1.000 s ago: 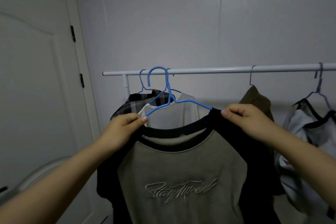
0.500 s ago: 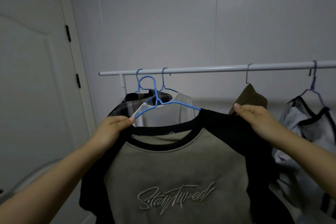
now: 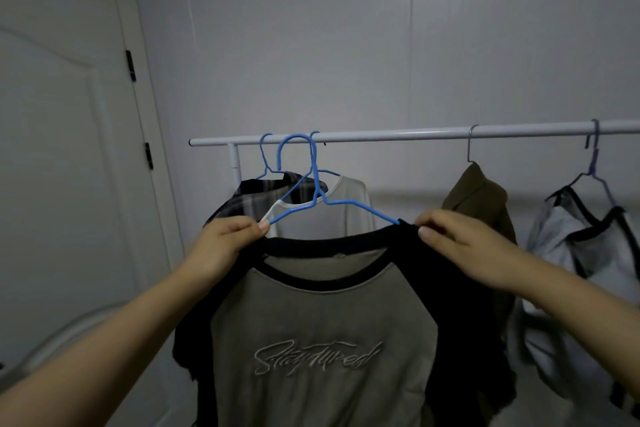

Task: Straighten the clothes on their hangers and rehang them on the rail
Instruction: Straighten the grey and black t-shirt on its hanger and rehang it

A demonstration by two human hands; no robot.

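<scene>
1. While the blue hanger point(image 3: 311, 199) carries the grey-and-black raglan T-shirt point(image 3: 322, 340), its hook is level with the white rail point(image 3: 415, 134); whether it rests on it is unclear.
2. The left hand point(image 3: 221, 246) pinches the shirt's left shoulder.
3. The right hand point(image 3: 457, 243) pinches the right shoulder.
4. A plaid shirt point(image 3: 256, 199), cream top point(image 3: 346, 208) and olive garment point(image 3: 479, 198) hang behind.

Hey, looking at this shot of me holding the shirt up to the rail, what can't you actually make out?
Head view only:
- Whether the blue hanger hook is over the rail: the two overlap.
- Hanger ends: covered by the shirt and both the left hand and right hand.
- Shirt hem: cut off by the bottom edge.
- Grey garment at right: blurred, cut off.
</scene>
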